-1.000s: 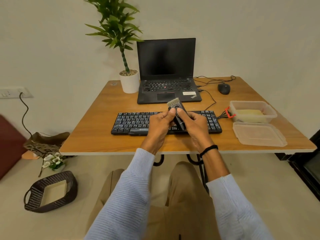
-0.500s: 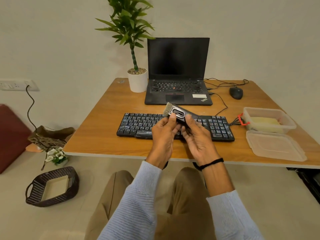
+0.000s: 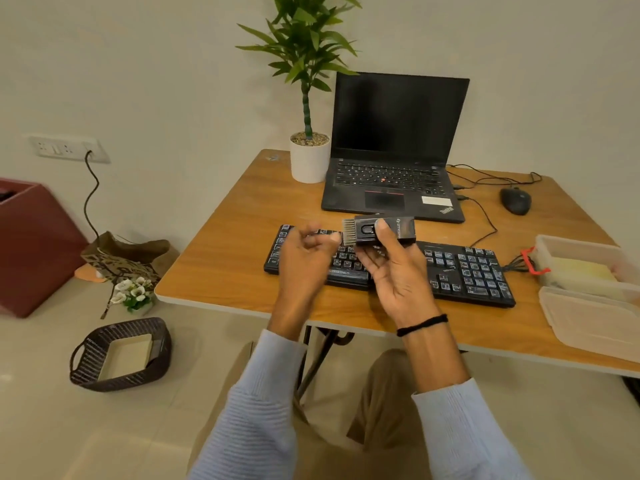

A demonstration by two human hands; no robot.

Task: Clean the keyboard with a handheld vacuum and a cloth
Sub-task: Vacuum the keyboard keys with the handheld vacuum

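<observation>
- Table [image 3: 221,258]: the near edge runs slantwise, lower toward the right. A broad band of bare wood shows left of the keyboard [image 3: 464,271], and a narrower strip lies between the keyboard and the near edge.
- Right side is crowded. A plastic container [image 3: 554,244] sits just right of the keyboard, with its lid [image 3: 595,323] flat on the near side of it, close to the table edge.
- Far side: the laptop [image 3: 394,181] stands open with a dark screen. A plant pot [image 3: 309,164] is just left of it and a mouse [image 3: 516,200] is to its right, with cables trailing between them.
- Floor, left: a dark woven basket [image 3: 86,355] sits well apart from the table.
- Handheld vacuum [image 3: 398,230]: held in the air above the keyboard's middle, lying roughly level, brush end pointing left.
- Right hand [image 3: 398,275]: palm up, thumb pressed on the vacuum's top face, fingers curled beneath it. There is a black band at the wrist.
- Left hand [image 3: 304,261]: raised beside the brush end, fingers loosely curled and holding nothing. It is blurred, so contact with the bristles cannot be told.
- Materials: the vacuum is a black, boxy bar with a short, pale comb of bristles. The keyboard is black with light legends. The table is orange-brown wood grain with a pale edge band. The container is translucent, with a pale yellow item [image 3: 581,271] inside. Both sleeves are ribbed pale blue knit.
</observation>
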